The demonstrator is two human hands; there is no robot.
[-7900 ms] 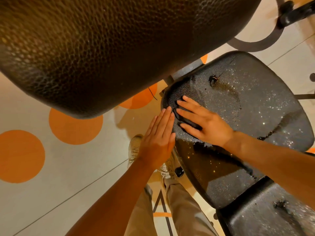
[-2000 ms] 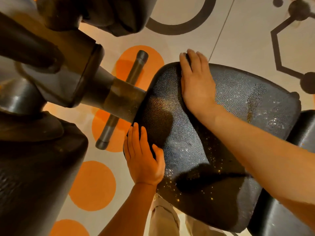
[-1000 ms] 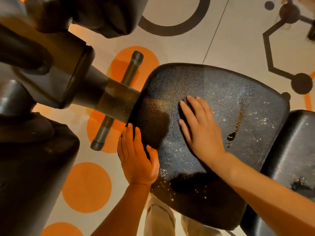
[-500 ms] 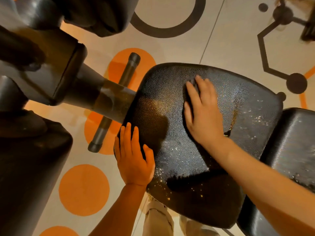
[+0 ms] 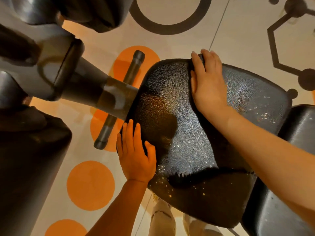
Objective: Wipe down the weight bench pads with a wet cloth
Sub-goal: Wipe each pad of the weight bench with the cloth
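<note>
Nearest the camera, the left hand (image 5: 135, 155) lies flat on the near edge of the seat pad (image 5: 185, 138), fingers straight and together, holding nothing; it looks to be steadying the pad. Farther out, the right hand (image 5: 207, 82) presses down with fingers nearly straight at the pad's far edge, and a sliver of dark wet cloth (image 5: 201, 57) peeks out beneath the fingertips (most of it is hidden under the palm). The pad glistens with droplets across its middle and right side, so the wiping step seems well under way on this cushion. The next move probably calls for drawing the cloth back toward the near side with even pressure, then shifting to the neighbouring back pad (image 5: 296, 126) on the right. No containers are in sight, so nothing can be said of any contents
</note>
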